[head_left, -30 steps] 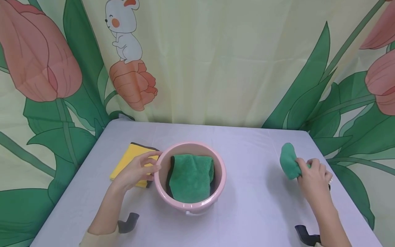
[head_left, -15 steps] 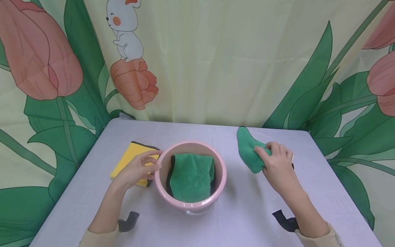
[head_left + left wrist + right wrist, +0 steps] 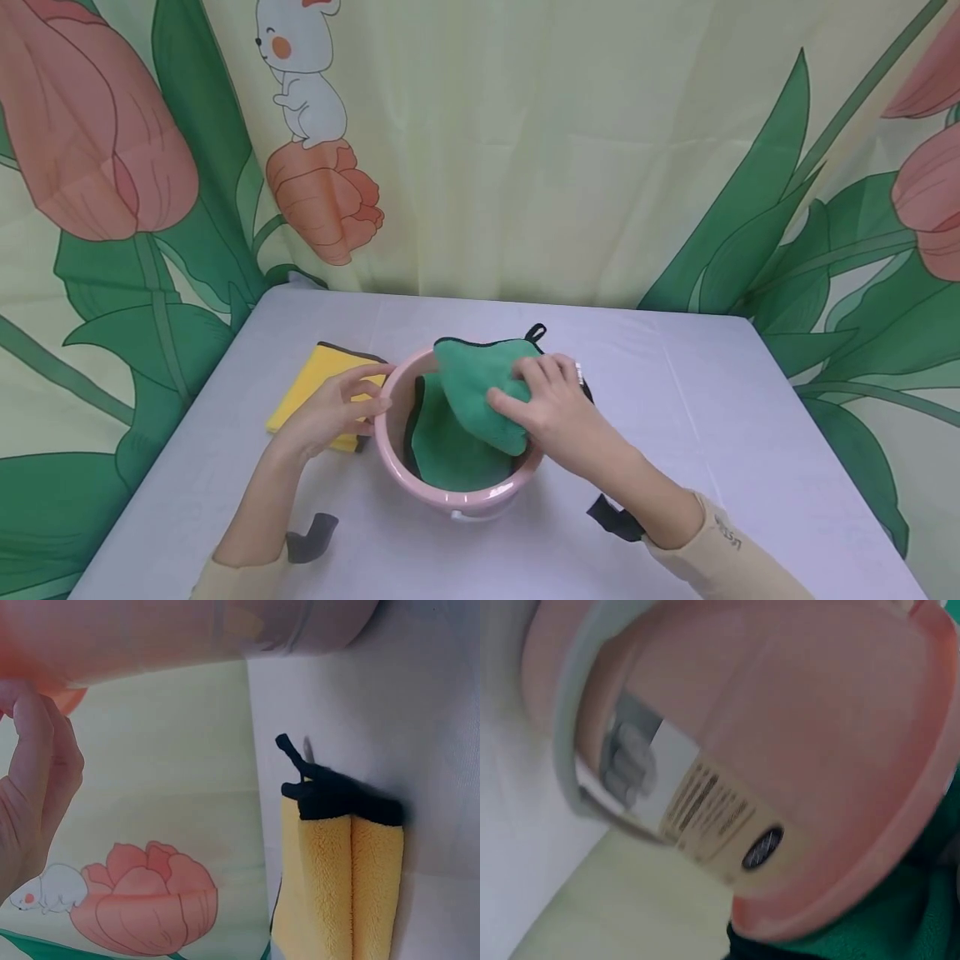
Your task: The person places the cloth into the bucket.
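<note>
A pink bucket (image 3: 461, 500) stands on the table with a folded green towel (image 3: 453, 458) inside. On the bucket's left side my left hand (image 3: 333, 412) holds the rim with curved fingers. My right hand (image 3: 558, 408) pinches another green towel (image 3: 480, 387), dark-edged with a black loop, over the bucket's right part. This towel hides part of the one below. In the right wrist view, the held towel (image 3: 885, 919) shows beyond the bucket rim (image 3: 795, 926); most of that hand is out of sight. Left wrist view: fingers (image 3: 56, 750) reach the bucket.
A folded yellow towel (image 3: 322, 375) with dark edging lies left of the bucket, partly behind my left hand. The bucket's white handle (image 3: 566, 742) hangs down its side. A printed curtain (image 3: 510, 150) rises behind the white-covered table (image 3: 712, 417).
My right hand has carried the green towel leftward from the table's right side to above the bucket. My left hand and the bucket have stayed in place.
</note>
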A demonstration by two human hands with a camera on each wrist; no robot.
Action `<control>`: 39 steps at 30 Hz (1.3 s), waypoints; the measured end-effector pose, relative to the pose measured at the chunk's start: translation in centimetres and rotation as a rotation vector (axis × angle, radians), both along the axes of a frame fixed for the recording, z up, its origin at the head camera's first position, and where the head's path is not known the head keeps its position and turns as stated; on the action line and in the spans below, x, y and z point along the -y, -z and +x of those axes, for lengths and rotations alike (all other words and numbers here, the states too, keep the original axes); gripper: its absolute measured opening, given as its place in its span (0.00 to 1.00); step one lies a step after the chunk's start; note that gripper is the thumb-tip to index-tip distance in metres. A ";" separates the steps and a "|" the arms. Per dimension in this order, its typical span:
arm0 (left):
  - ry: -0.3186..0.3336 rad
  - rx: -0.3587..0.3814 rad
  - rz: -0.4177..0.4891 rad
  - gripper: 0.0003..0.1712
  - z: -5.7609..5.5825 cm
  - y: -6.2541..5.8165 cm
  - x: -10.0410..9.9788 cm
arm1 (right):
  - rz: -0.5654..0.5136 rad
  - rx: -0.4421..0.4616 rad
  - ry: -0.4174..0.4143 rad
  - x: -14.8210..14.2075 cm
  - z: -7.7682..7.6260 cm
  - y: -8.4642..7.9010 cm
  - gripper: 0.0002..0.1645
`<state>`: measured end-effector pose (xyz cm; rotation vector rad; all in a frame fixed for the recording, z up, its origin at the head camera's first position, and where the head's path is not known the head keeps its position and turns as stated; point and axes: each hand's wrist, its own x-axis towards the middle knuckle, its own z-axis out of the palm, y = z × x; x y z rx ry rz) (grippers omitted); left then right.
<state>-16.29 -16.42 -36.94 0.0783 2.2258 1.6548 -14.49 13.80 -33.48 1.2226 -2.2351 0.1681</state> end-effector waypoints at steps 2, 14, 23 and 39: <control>0.000 0.003 0.004 0.33 0.0 0.0 0.0 | 0.055 0.010 -0.023 0.9 -0.1 0.1 0.28; 0.008 0.014 0.024 0.32 -0.1 0.0 -0.1 | 0.370 0.196 -0.080 4.7 -1.0 1.5 0.19; 0.002 0.012 0.015 0.32 0.0 0.0 0.0 | 0.535 0.298 -0.070 6.1 -1.7 2.5 0.20; -0.003 0.009 0.001 0.33 0.0 0.1 0.0 | 0.659 0.350 -0.081 6.3 -1.8 3.0 0.26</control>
